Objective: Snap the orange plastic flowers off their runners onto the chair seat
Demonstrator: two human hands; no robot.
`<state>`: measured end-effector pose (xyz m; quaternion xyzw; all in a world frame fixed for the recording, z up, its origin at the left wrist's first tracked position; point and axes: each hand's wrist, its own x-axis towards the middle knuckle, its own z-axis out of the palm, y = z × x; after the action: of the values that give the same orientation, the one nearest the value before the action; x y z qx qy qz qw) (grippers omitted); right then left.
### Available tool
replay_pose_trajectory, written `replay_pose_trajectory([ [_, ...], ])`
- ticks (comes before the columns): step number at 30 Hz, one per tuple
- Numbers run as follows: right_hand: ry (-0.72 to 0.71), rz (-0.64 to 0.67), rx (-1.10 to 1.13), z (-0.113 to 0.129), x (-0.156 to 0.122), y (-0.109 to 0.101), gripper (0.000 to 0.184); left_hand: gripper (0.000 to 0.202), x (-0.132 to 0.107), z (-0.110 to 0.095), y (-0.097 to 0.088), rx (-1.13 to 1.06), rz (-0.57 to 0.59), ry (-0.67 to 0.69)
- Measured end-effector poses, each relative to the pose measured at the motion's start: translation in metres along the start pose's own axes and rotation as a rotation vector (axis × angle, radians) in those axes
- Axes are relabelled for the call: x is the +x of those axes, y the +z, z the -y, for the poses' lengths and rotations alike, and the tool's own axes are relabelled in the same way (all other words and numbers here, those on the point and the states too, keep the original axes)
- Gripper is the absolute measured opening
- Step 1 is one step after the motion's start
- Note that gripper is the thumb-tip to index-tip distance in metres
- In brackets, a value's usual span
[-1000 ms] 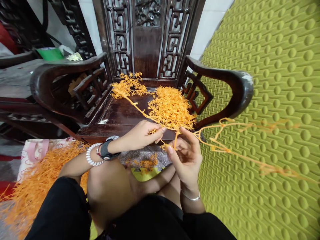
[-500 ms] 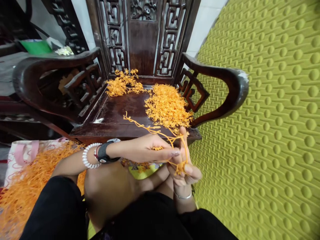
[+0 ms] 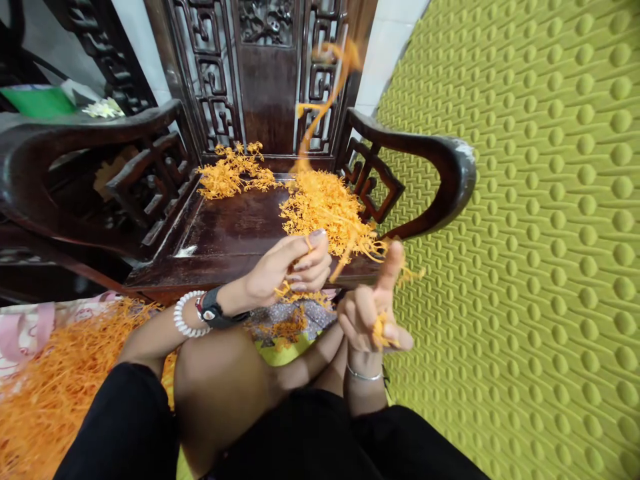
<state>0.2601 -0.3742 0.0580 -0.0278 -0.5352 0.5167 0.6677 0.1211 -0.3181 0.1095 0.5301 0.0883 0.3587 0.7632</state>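
While the left hand [image 3: 295, 265] grips orange sprigs [image 3: 283, 289], the right hand [image 3: 369, 315] clasps an orange tuft [image 3: 382, 331] near the chair [image 3: 240, 223].

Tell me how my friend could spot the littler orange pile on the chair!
Find the dark wooden chair with the carved back. On its seat, look toward the back left corner, as the camera sees it. The small orange pile there is looser than the big orange heap to its right, which lies just beyond the person's left hand.
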Motion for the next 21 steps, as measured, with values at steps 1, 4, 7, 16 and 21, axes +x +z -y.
replay_pose_trajectory([
  [1, -0.051, 0.013, -0.044, 0.004, -0.001, -0.008, 0.07, 0.053, 0.0, -0.003, -0.001, 0.005, -0.035, 0.041],
  [4, -0.152, -0.038, -0.28, 0.017, -0.001, -0.039, 0.059, 0.048, -0.002, -0.012, -0.005, 0.018, -0.169, 0.184],
  [7, -0.054, -0.145, -0.697, 0.016, 0.015, -0.075, 0.035, 0.037, -0.002, -0.015, -0.012, 0.049, -0.309, 0.263],
  [16, 0.213, -0.13, -1.582, -0.048, 0.101, -0.168, 0.018, 0.025, 0.004, -0.011, -0.022, 0.04, -0.417, 0.354],
  [21, 0.187, -0.173, -1.663, -0.052, 0.098, -0.159, 0.016, 0.043, 0.003, -0.007, -0.029, 0.101, -0.41, 0.373],
])
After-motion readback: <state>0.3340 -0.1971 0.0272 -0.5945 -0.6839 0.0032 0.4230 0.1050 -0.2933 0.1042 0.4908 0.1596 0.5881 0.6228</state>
